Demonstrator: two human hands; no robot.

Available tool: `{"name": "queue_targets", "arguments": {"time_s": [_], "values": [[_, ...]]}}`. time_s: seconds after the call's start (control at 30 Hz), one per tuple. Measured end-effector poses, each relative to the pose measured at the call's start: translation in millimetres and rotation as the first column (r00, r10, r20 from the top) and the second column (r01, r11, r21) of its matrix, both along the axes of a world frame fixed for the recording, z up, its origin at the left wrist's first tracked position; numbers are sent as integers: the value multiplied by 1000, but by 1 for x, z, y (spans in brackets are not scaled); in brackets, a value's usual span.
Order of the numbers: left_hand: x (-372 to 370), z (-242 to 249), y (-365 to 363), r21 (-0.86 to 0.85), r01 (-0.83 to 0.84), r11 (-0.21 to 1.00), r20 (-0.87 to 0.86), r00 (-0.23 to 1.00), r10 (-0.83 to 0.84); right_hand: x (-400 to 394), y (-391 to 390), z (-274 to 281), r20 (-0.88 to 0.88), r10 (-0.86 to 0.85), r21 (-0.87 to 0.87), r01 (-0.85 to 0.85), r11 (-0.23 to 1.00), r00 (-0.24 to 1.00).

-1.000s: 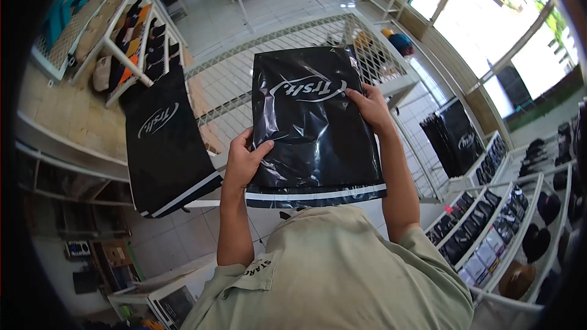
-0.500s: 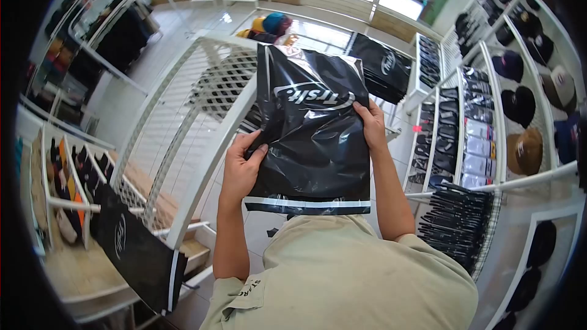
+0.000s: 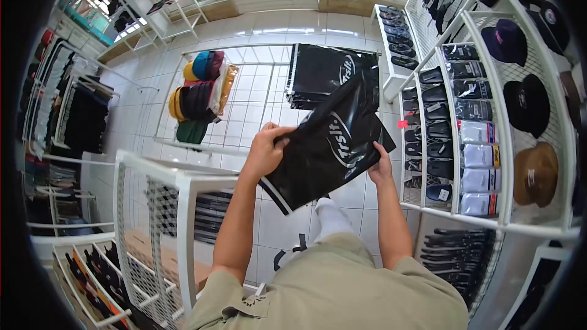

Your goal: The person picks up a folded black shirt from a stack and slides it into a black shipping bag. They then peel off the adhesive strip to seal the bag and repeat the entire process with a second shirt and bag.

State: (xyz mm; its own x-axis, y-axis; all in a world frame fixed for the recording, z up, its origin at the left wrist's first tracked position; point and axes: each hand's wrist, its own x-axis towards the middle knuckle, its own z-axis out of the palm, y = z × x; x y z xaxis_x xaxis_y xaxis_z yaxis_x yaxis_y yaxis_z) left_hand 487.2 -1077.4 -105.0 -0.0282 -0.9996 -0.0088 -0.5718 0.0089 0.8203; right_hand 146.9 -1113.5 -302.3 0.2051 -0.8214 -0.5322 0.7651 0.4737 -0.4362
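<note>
Head view shows the left hand (image 3: 264, 154) and right hand (image 3: 380, 170) both closed on a shiny black bag (image 3: 327, 143), held tilted in the air above the floor. Keep both grips firm so the slippery bag stays flat.

Open white tiled floor (image 3: 257, 95) is lying ahead and below, giving the widest free passage. A white wire-mesh display stand (image 3: 160, 208) is crowding the left side, while a tall white grid shelf of caps and folded socks (image 3: 489, 128) is walling off the right. Farther ahead, a stack of glossy black plastic bags (image 3: 321, 73) and a low rack of coloured caps (image 3: 199, 95) are narrowing the way, with bare tiles between them.
</note>
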Motion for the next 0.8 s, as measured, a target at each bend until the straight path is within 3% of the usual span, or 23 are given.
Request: {"name": "queue_targets", "arguments": {"time_s": [0.07, 0.2, 0.27, 0.43, 0.5, 0.57, 0.6, 0.7, 0.77, 0.8], "values": [[-1, -15, -65, 3, -9, 1000, 101, 995, 8, -1, -23, -3, -58, -107, 36, 109, 993, 993], [4, -62, -192, -10, 32, 999, 254, 967, -29, 0, -76, -33, -234, -138, 57, 156, 986, 962], [-1, -59, -247, 17, 84, 996, 375, 923, -85, 10, -107, -33, -228, -181, 35, 194, 980, 957], [-13, -58, -360, -53, 140, 989, 458, 883, -100, 23, -182, -45, -223, -307, -10, 313, 950, 925], [-18, -76, -386, -436, 89, 896, 516, 840, 168, 24, -210, -68, -227, -314, -23, 318, 948, 922], [-28, -108, -389, -422, 61, 905, 517, 836, 185, 25, -232, -101, -325, -272, 48, 303, 952, 906], [-31, -131, -386, -412, 36, 910, 517, 832, 201, 26, -240, -120, -417, -225, 116, 297, 948, 880], [-35, -212, -338, -98, 170, 980, 522, 848, -95, 24, -245, -155, -446, -227, 251, 365, 897, 866], [-41, -229, -298, 149, 178, 973, 610, 757, -232, 22, -243, -159, -483, -246, 268, 410, 872, 840], [-40, -238, -283, 192, 192, 962, 635, 724, -272, 22, -240, -152, -489, -242, 274, 411, 870, 838]]}}
